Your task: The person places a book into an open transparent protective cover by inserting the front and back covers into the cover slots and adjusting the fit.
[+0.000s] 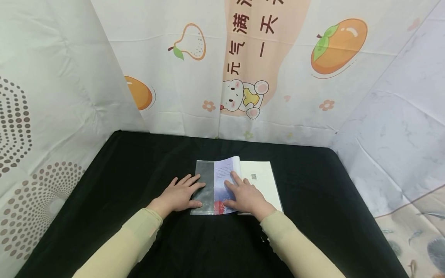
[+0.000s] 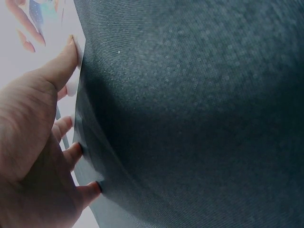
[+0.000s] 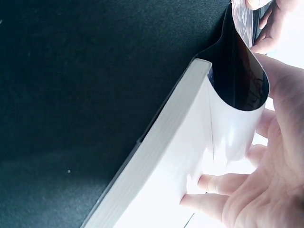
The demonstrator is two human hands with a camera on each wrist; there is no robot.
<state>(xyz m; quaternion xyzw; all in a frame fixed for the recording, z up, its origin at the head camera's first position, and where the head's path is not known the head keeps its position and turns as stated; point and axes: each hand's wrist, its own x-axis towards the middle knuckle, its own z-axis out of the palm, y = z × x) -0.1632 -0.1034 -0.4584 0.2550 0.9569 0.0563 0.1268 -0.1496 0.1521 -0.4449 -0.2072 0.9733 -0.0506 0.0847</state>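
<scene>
A thick book (image 1: 262, 193) lies on the black cloth, its white page with a small printed code (image 1: 254, 176) facing up. Its blue-purple cover (image 1: 222, 172), red at the bottom, is turned to the left and arches up in a loop near the spine, as the right wrist view shows. Clear plastic film (image 1: 207, 168) extends left of the cover. My left hand (image 1: 179, 195) rests on the film's left edge, fingers spread. With fingers extended, my right hand (image 1: 248, 196) lies across the curved cover, and some fingertips (image 3: 192, 199) touch the white page.
A black cloth (image 1: 146, 162) covers the table under the book. White curtains (image 1: 194, 88) printed with fruit and a cartoon bear hang behind the table and on both sides.
</scene>
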